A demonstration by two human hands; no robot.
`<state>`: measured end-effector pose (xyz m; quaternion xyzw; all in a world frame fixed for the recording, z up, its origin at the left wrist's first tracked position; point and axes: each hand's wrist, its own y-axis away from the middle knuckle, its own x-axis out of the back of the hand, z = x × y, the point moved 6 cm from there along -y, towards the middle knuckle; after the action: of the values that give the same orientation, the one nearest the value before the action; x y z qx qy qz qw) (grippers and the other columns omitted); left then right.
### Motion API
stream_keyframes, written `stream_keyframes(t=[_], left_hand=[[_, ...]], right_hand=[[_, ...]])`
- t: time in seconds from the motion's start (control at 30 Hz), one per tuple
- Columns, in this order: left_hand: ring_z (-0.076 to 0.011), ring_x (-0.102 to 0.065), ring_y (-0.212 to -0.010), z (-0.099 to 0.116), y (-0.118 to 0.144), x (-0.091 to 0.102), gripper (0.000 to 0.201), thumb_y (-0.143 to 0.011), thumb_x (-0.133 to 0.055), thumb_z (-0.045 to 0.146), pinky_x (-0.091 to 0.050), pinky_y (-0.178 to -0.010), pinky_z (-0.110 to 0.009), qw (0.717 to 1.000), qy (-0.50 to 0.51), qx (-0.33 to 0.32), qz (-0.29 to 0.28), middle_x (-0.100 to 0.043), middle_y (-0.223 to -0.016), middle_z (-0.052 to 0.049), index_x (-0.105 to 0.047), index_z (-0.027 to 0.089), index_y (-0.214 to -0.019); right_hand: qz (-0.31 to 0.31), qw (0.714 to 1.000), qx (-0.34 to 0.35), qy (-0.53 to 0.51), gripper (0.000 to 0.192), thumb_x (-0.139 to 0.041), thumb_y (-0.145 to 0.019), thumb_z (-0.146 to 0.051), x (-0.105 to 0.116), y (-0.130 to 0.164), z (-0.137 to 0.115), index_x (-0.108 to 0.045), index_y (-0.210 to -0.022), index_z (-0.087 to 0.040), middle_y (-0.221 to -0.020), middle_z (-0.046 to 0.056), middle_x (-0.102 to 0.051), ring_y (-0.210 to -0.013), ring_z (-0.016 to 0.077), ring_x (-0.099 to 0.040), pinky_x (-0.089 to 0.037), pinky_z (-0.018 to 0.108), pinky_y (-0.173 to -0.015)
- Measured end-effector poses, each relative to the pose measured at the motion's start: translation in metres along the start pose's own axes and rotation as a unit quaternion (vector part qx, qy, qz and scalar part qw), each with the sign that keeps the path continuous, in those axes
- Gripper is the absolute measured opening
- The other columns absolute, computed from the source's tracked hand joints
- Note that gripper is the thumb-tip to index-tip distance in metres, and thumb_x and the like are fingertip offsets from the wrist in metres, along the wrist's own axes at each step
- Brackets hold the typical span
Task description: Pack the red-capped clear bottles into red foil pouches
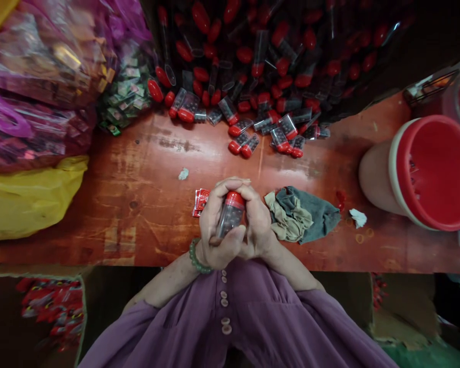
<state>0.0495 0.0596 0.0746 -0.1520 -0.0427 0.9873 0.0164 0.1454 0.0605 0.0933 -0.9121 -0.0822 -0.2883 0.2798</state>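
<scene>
Cupped together near the table's front edge, my left hand point(214, 220) and my right hand point(258, 220) enclose a small clear plastic bottle point(230, 217) with a red cap. The capped end points away from me, and the bottle lies tilted in my palms. My left thumb lies across its lower end; a green bead bracelet point(198, 257) circles that wrist. Just left of my left hand are small red printed packets point(201, 199), partly covered by it. To the right of my right hand lie crumpled grey and beige cloths point(302, 214).
A heap of red-capped clear bottles point(249, 110) spreads across the back. Bags of small packets point(42, 76) and a yellow bag point(30, 199) fill the left. At right stands a bucket with a red top point(439, 174). Open cartons point(82, 317) sit below the table edge.
</scene>
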Motion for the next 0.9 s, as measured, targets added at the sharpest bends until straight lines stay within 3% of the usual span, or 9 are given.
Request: stream_keyframes(t=[0.2,0.33,0.4,0.53,0.63,0.77,0.9], left_hand=[[-0.0336,-0.049,-0.136,-0.004,-0.014,0.006,0.071,-0.079,-0.072,0.049,-0.045,-0.113,-0.046,0.997,0.013,0.001,-0.072,-0.052,-0.146,-0.014,-0.049,0.021,-0.140],[-0.0271,-0.066,-0.115,-0.016,-0.016,0.020,0.059,-0.082,-0.071,0.048,-0.057,-0.097,-0.038,0.996,-0.035,0.074,-0.040,-0.067,-0.128,-0.014,-0.057,0.018,-0.131],[-0.0224,-0.072,-0.098,-0.024,-0.014,0.026,0.048,-0.082,-0.072,0.042,-0.060,-0.086,-0.033,0.992,-0.057,0.108,-0.018,-0.073,-0.114,-0.011,-0.063,0.016,-0.122],[-0.0177,-0.073,-0.078,-0.032,-0.009,0.031,0.036,-0.079,-0.075,0.038,-0.062,-0.074,-0.028,0.991,-0.051,0.124,0.012,-0.078,-0.096,-0.007,-0.071,0.014,-0.107],[-0.0180,-0.073,-0.081,-0.034,-0.005,0.031,0.032,-0.080,-0.074,0.038,-0.061,-0.076,-0.029,0.991,-0.053,0.124,0.022,-0.078,-0.095,-0.006,-0.075,0.016,-0.102],[-0.0184,-0.072,-0.082,-0.041,0.002,0.027,0.030,-0.083,-0.070,0.041,-0.060,-0.078,-0.031,0.991,-0.067,0.116,0.001,-0.078,-0.097,-0.006,-0.078,0.017,-0.099],[-0.0200,-0.072,-0.089,-0.058,0.011,0.026,0.028,-0.087,-0.067,0.039,-0.060,-0.085,-0.034,0.991,-0.069,0.113,0.009,-0.077,-0.103,-0.008,-0.077,0.018,-0.104]], right_hand=[[-0.014,0.999,0.026,0.014,0.071,-0.064,-0.083,-0.048,0.005,-0.013,0.011,-0.037,-0.142,-0.021,-0.127,0.015,-0.060,-0.115,0.0311,-0.062,-0.057,0.048,-0.094],[-0.076,0.997,0.031,0.004,0.071,-0.065,-0.086,-0.033,0.007,-0.016,0.016,-0.032,-0.148,-0.022,-0.130,0.014,-0.057,-0.118,0.0280,-0.058,-0.054,0.048,-0.098],[-0.104,0.994,-0.009,-0.031,0.076,-0.069,-0.086,-0.033,0.004,-0.010,0.022,-0.029,-0.151,-0.025,-0.134,0.013,-0.055,-0.122,0.0275,-0.056,-0.053,0.047,-0.101],[-0.108,0.965,-0.162,-0.175,0.084,-0.075,-0.082,-0.046,-0.008,0.012,0.042,-0.030,-0.151,-0.030,-0.134,0.011,-0.056,-0.115,0.0248,-0.061,-0.056,0.042,-0.098],[-0.072,0.928,-0.250,-0.267,0.071,-0.074,-0.082,-0.048,-0.015,0.025,0.053,-0.042,-0.143,-0.032,-0.124,0.006,-0.063,-0.106,0.0208,-0.065,-0.058,0.039,-0.094],[-0.018,0.892,-0.314,-0.325,0.048,-0.074,-0.082,-0.045,-0.017,0.033,0.059,-0.058,-0.123,-0.028,-0.114,0.003,-0.068,-0.104,0.0186,-0.066,-0.056,0.037,-0.097],[0.014,0.883,-0.333,-0.330,0.041,-0.073,-0.083,-0.043,-0.022,0.041,0.058,-0.061,-0.118,-0.026,-0.108,0.002,-0.069,-0.096,0.0154,-0.065,-0.056,0.032,-0.092]])
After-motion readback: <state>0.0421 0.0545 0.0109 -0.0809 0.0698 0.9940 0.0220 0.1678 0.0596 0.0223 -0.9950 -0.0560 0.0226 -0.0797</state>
